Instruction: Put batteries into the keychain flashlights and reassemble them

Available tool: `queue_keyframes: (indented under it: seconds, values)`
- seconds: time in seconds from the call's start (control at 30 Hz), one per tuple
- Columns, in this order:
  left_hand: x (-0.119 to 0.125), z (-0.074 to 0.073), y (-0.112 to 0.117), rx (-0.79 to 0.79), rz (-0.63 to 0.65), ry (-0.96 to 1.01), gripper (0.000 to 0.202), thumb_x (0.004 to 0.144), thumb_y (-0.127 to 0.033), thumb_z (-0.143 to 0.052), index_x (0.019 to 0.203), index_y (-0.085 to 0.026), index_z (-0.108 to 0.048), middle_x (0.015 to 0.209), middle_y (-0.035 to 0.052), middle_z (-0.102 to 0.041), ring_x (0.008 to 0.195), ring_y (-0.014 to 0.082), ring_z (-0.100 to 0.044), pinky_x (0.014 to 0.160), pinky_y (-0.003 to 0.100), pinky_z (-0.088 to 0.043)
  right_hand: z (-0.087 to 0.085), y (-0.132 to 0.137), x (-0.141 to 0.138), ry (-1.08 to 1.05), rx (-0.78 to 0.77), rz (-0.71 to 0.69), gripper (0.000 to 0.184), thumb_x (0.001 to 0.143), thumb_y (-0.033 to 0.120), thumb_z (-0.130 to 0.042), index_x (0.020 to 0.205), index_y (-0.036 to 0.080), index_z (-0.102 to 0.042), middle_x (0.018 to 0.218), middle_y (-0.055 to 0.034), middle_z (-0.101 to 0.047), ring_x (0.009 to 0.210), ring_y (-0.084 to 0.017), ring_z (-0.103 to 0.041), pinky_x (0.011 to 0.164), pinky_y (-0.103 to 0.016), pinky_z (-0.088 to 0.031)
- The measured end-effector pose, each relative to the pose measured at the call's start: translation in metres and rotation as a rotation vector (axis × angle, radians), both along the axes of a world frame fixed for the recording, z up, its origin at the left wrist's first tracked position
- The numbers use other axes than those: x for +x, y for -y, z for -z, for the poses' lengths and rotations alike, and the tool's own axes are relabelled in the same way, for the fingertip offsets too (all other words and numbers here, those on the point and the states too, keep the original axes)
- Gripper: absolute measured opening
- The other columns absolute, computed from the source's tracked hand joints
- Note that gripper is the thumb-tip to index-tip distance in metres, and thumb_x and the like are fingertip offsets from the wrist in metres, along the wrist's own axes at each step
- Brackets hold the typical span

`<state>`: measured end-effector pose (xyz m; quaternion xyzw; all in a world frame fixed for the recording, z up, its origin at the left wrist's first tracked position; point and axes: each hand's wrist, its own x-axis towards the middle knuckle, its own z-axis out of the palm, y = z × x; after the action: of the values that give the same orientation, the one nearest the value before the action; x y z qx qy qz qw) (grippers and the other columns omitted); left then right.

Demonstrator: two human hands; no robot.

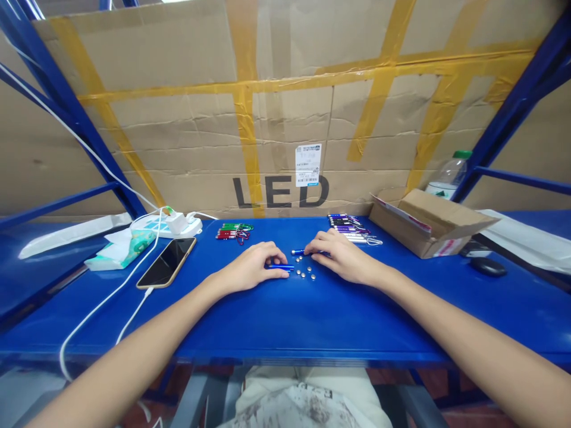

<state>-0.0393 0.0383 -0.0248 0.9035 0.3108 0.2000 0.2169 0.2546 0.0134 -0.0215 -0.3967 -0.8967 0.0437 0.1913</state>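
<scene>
My left hand is closed, with thumb and fingers around a slim blue metal tube, which looks like part of a keychain flashlight. Opposite it, my right hand has its fingertips on another short blue tube that points left. Several small silver button cells lie on the blue table between and just below the hands. Beyond my left hand is a group of green and red keychain flashlights with clips. Black, purple and white ones lie in a row behind my right hand.
At left are a phone on a charging cable, a tissue pack and a power strip. An open cardboard box, a black mouse and a plastic bottle are at right. A taped cardboard sheet stands behind.
</scene>
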Motion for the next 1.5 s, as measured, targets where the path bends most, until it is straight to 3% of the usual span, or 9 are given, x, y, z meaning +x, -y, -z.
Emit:
queue_keyframes:
  seconds: [0.2,0.4,0.63,1.13,1.37,1.5]
  values:
    - [-0.004,-0.002,-0.002,0.029,-0.034,-0.035,0.042,0.097,-0.063,-0.072,0.11,-0.023,-0.076,0.106,0.0061,-0.071,0.099,0.0248,-0.066,0.089,0.036,-0.052,0.002,0.004,-0.002,0.037,-0.044,-0.039,0.043,0.111,0.022,-0.043,0.143,0.027,-0.071,0.121,-0.0143,-0.068,0.105,-0.031,-0.055,0.096,-0.048,-0.046]
    - [-0.003,-0.005,0.001,0.027,-0.036,-0.026,0.046,0.095,-0.068,-0.071,0.103,-0.023,-0.074,0.103,0.0058,-0.07,0.097,0.0247,-0.065,0.087,0.036,-0.052,0.005,0.0,0.0,0.033,-0.036,-0.029,0.039,0.113,0.026,-0.042,0.135,0.027,-0.074,0.119,-0.0135,-0.069,0.105,-0.03,-0.055,0.095,-0.046,-0.047]
    - [0.0,-0.004,0.003,0.079,-0.056,-0.048,0.037,0.111,-0.052,-0.051,0.113,-0.023,-0.073,0.109,0.0069,-0.072,0.105,0.0253,-0.066,0.093,0.037,-0.05,0.004,0.0,0.0,-0.003,-0.064,-0.001,0.027,0.108,0.045,-0.061,0.121,0.024,-0.073,0.119,-0.0114,-0.071,0.108,-0.031,-0.055,0.098,-0.047,-0.044]
    - [0.001,-0.005,0.003,0.08,-0.062,-0.077,0.032,0.111,-0.048,-0.054,0.114,-0.023,-0.074,0.108,0.0064,-0.072,0.103,0.0246,-0.066,0.092,0.036,-0.051,0.01,-0.003,-0.005,0.011,-0.057,-0.005,0.015,0.11,0.026,-0.057,0.116,0.023,-0.071,0.117,-0.0089,-0.074,0.107,-0.029,-0.055,0.094,-0.043,-0.041]
    - [-0.001,-0.003,-0.001,0.084,-0.043,-0.075,0.028,0.112,-0.042,-0.054,0.114,-0.022,-0.074,0.112,0.0066,-0.073,0.104,0.024,-0.068,0.095,0.036,-0.05,0.015,-0.015,-0.003,-0.043,0.024,-0.025,0.018,0.112,0.028,-0.054,0.117,0.024,-0.071,0.116,-0.0091,-0.075,0.106,-0.028,-0.057,0.093,-0.041,-0.041]
    - [-0.001,-0.004,-0.001,0.073,-0.05,-0.073,0.026,0.111,-0.04,-0.056,0.111,-0.021,-0.074,0.11,0.006,-0.073,0.101,0.023,-0.069,0.091,0.034,-0.05,0.008,-0.019,0.011,-0.024,0.116,0.07,0.023,0.112,0.025,-0.048,0.116,0.023,-0.071,0.115,-0.0112,-0.074,0.103,-0.029,-0.058,0.09,-0.042,-0.041]
